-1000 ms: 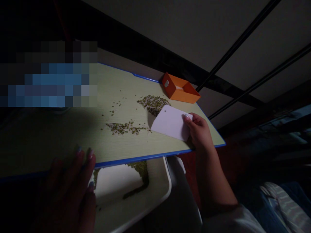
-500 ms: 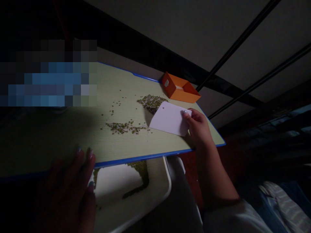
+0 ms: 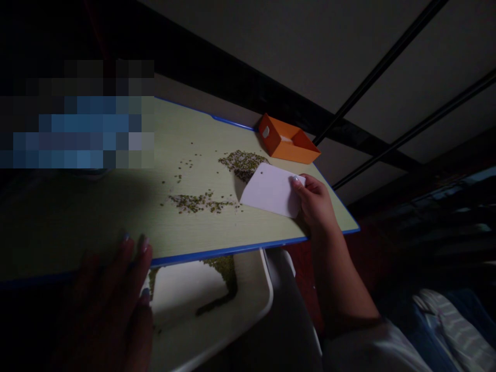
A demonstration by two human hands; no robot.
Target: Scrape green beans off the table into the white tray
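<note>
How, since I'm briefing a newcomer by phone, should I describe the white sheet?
On the blue-edged table, find the right hand near the right end. Its fingers pinch the white sheet by the seed pile. Flat, with a dark spot near one corner, it differs from the orange box and white tub.

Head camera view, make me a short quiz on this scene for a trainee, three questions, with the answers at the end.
1. Which hand holds the white sheet? A: left only; B: right only; C: both.
2. True or false: all the green grains in view lie on the table.
3. Fill in the colour: an open ____ box stands near the table's far edge.

Key: 1. B, the right hand. 2. False; some are in the white tub. 3. Orange.
</note>
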